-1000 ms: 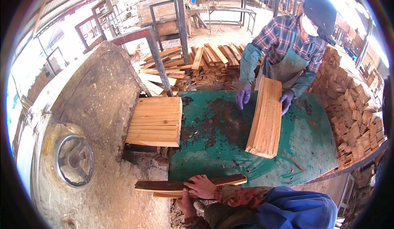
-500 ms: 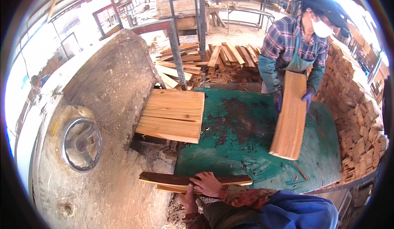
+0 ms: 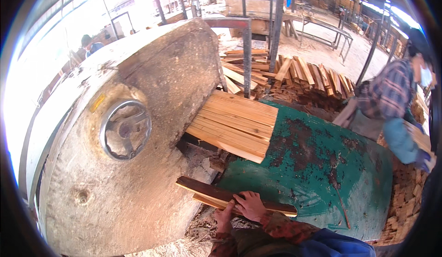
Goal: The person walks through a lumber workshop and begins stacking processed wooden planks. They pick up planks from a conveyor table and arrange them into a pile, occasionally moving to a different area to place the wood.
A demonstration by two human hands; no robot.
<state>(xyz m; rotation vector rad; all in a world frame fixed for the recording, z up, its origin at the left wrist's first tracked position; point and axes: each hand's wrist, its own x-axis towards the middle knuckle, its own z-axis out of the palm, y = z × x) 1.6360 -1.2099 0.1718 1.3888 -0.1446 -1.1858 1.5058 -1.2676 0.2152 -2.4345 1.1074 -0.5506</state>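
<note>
**Co-worker (image 3: pixel 391 91) & block (image 3: pixel 416 137) gone from table's far side to R edge; view swung L**

From L: machine (image 3: pixel 170 68) w/ round metal wheel (image 3: pixel 125 129) on its face. Pair (image 3: pixel 202 187) of boards next, dark one on top, paler one under & nearer. Pair's long axis goes L–R, R end tipped a bit nearer; L end overlaps machine's near part in view, can't tell if touching.

L hand (image 3: pixel 224 217) is at pair's near edge, abt midway along, thumb up, closed on it; fingers underneath hidden. Row (image 3: pixel 235 123) of pale planks sticks out of machine's R side, beyond pair, w/ a clear gap btwn. Row's planks run approx parallel to pair, so it's side facing side, not end to end.

R hand (image 3: pixel 251 205) just R of L hand, almost touching, closed over dark board from above; can't tell how tight. Of the two, R hand is nearer row's free end. Pair's R end pokes out past it, over near L edge of green table (image 3: pixel 317 192) in view.

Thin stick (image 3: pixel 341 206) on table's R part, well apart from hands. Far R: co-worker, block in gloved grip, by wood stack (image 3: pixel 407 202).
</note>
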